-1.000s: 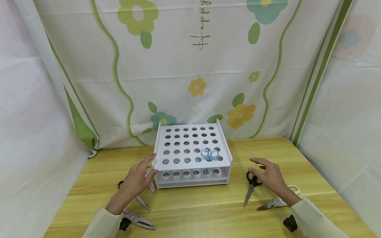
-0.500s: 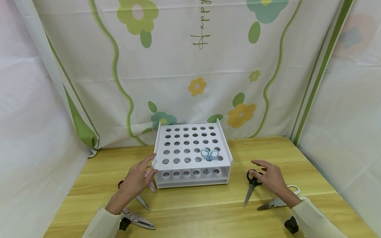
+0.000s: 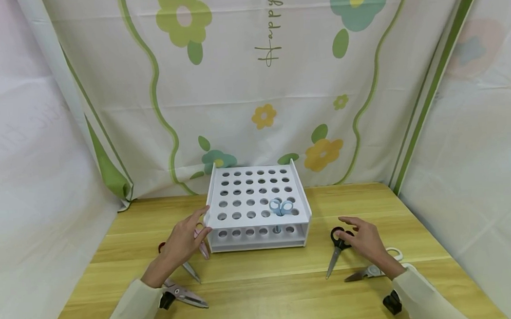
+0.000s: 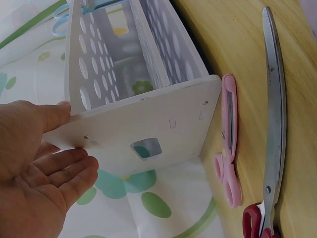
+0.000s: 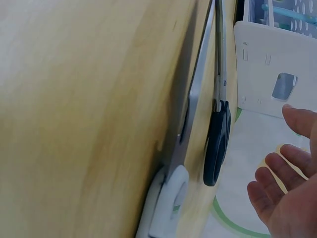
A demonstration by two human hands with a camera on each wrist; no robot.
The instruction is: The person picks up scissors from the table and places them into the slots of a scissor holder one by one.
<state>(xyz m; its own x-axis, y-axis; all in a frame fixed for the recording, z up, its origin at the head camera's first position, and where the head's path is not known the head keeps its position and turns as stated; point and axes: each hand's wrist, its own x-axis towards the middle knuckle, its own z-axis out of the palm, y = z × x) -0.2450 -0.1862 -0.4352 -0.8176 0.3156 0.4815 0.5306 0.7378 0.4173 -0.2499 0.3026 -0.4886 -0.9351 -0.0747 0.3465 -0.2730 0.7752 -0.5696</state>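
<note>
A white rack with rows of round holes stands toward the back of the table, light-blue scissors upright in a front hole. My left hand is at the rack's left side panel, with the thumb tip at the panel's edge and the other fingers loosely bent beside its outer face. Pink scissors and red-handled scissors lie by this hand. My right hand hovers with relaxed fingers over the handles of black scissors, holding nothing. White-handled scissors lie beside them, partly under my wrist.
Larger scissors with pale pink parts lie under my left wrist, their handles hidden. The wooden table ends at a flower-print cloth behind the rack, with white cloth on both sides.
My right hand has shifted slightly toward me and to the right over the black scissors. My left hand, the rack and the scissors have stayed put.
</note>
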